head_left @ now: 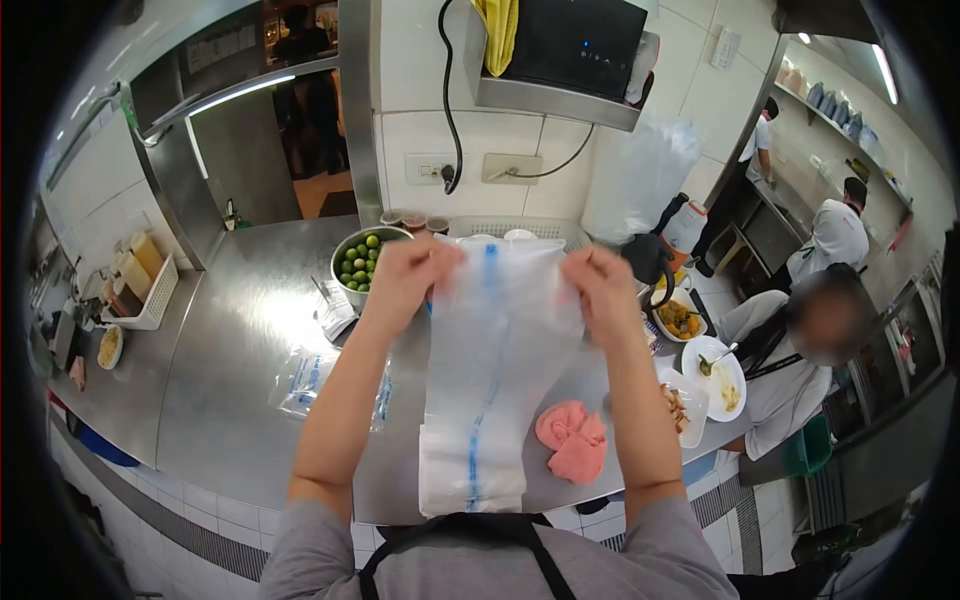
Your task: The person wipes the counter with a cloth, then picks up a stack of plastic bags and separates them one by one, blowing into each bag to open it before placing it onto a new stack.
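Note:
A long clear plastic bag with a blue printed stripe is stretched between my hands above the steel counter. My left hand pinches its far left corner, and my right hand grips the far right corner; the right one is slightly blurred. The near end of the bag lies over a folded stack of similar plastic bags at the counter's front edge. Close to the right forearm rests a crumpled pink cloth. Left of the bag, a flat printed plastic packet lies on the metal.
A steel bowl of green limes stands behind my left hand. To the right are a bowl of cooked food, a white plate with a spoon and a seated person. A white basket of bottles is at far left.

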`<state>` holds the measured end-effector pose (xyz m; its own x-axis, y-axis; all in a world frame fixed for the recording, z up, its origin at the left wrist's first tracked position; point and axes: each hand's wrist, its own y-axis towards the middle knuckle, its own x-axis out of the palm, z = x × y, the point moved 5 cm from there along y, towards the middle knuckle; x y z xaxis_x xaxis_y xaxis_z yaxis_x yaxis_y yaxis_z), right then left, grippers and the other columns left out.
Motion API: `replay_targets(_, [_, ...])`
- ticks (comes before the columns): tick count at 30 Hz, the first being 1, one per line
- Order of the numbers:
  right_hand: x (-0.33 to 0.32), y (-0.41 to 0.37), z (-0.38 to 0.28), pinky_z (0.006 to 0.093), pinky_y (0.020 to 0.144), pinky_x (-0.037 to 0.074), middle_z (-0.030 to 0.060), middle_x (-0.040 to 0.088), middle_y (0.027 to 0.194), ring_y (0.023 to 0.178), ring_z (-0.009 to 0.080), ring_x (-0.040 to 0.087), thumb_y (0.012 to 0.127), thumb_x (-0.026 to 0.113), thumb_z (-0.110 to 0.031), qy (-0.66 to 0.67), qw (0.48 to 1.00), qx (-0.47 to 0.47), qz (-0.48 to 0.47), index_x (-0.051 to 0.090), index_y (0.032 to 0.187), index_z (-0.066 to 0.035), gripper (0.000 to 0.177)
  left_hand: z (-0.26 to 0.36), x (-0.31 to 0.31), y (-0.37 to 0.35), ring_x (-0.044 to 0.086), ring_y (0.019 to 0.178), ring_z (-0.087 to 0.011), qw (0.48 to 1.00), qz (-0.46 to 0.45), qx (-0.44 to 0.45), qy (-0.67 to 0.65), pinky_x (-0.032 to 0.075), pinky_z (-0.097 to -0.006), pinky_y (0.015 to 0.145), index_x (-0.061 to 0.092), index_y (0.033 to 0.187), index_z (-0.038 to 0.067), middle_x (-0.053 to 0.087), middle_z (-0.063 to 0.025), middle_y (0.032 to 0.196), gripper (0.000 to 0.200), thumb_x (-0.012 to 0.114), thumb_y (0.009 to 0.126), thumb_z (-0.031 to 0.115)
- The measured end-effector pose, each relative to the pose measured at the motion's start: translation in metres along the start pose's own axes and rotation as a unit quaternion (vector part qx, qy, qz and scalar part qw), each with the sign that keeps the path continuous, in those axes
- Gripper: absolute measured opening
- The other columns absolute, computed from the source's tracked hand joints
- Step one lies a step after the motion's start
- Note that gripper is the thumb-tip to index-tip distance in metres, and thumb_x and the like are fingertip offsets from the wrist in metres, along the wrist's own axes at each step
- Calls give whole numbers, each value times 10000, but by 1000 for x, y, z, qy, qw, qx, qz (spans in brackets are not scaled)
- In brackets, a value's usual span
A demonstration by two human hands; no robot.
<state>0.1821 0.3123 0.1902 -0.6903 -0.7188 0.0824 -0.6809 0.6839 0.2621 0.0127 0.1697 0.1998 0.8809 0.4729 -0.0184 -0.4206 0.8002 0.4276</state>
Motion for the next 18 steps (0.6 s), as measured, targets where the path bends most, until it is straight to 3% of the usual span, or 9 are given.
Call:
replay_targets(1, [1, 13, -8, 206, 460, 374, 6, 506, 649, 518, 75, 469, 812, 539, -58, -1, 1000, 1, -1, 548, 783, -24, 45, 10, -4, 9, 448, 564, -80, 988, 76, -15, 136, 345, -226, 489, 570, 686, -16, 508, -16, 676, 238, 588, 814, 185])
replay_targets(2, [1, 26, -14, 210, 474, 393, 11, 520, 678, 521, 82, 470, 809, 554, -77, -23, 1000, 10, 10, 553, 792, -28, 53, 6, -6, 21, 448, 564, -80, 988, 77, -17, 135, 345, -226, 489, 570, 686, -16, 508, -16, 676, 238, 588, 814, 185])
replay_targets(5, [0, 42, 15, 239, 517, 440, 25, 541, 716, 572, 106, 508, 806, 562, -93, 27, 996, 89, 3, 560, 806, -18, 74, -17, -13, 37, 438, 484, -76, 938, 157, 109, 288, 310, -223, 396, 590, 701, -17, 511, -24, 676, 250, 589, 820, 202])
replay_targets(7, [5, 45, 32, 264, 546, 468, 33, 548, 725, 620, 122, 546, 805, 555, -88, 99, 983, 152, -14, 562, 812, -6, 83, -72, -23, 37, 455, 447, -103, 975, 109, -194, 3, 308, -216, 362, 601, 755, -14, 550, -53, 714, 223, 562, 835, 190])
replay_targets(8, [10, 37, 41, 277, 554, 486, 51, 562, 759, 648, 140, 564, 811, 536, -82, 167, 968, 185, -31, 564, 848, 4, 97, -86, -32, 37, 455, 447, -103, 973, 109, -202, 2, 308, -216, 362, 601, 755, -14, 550, -53, 714, 223, 562, 835, 190])
replay_targets(10, [11, 29, 71, 291, 563, 503, 68, 575, 792, 676, 158, 582, 817, 518, -75, 235, 942, 233, -42, 566, 883, 13, 120, -112, -26, 28, 545, 528, -150, 902, -18, -297, -314, 419, -236, 417, 590, 828, -17, 586, -95, 773, 199, 528, 849, 171])
replay_targets(13, [8, 27, 112, 312, 574, 523, 100, 584, 856, 719, 186, 603, 828, 485, -62, 289, 932, 202, -84, 557, 942, 31, 164, -125, 0, 1, 599, 620, -205, 837, 81, -372, -394, 506, -295, 496, 575, 910, -18, 607, -117, 815, 188, 492, 847, 139])
replay_targets(14, [12, 17, 110, 308, 576, 521, 101, 581, 853, 709, 184, 599, 825, 489, -56, 309, 918, 232, -94, 552, 947, 38, 166, -161, -11, -2, 618, 675, -229, 871, -34, -331, -362, 539, -336, 571, 573, 974, -9, 609, -126, 832, 198, 516, 817, 96])
replay_targets(18, [16, -2, 143, 295, 598, 517, 95, 575, 841, 707, 172, 589, 826, 494, -46, 337, 906, 251, -59, 545, 956, 43, 165, -196, 5, -29, 617, 690, -224, 874, -35, -347, -338, 535, -335, 594, 578, 987, -6, 612, -126, 843, 216, 540, 804, 103])
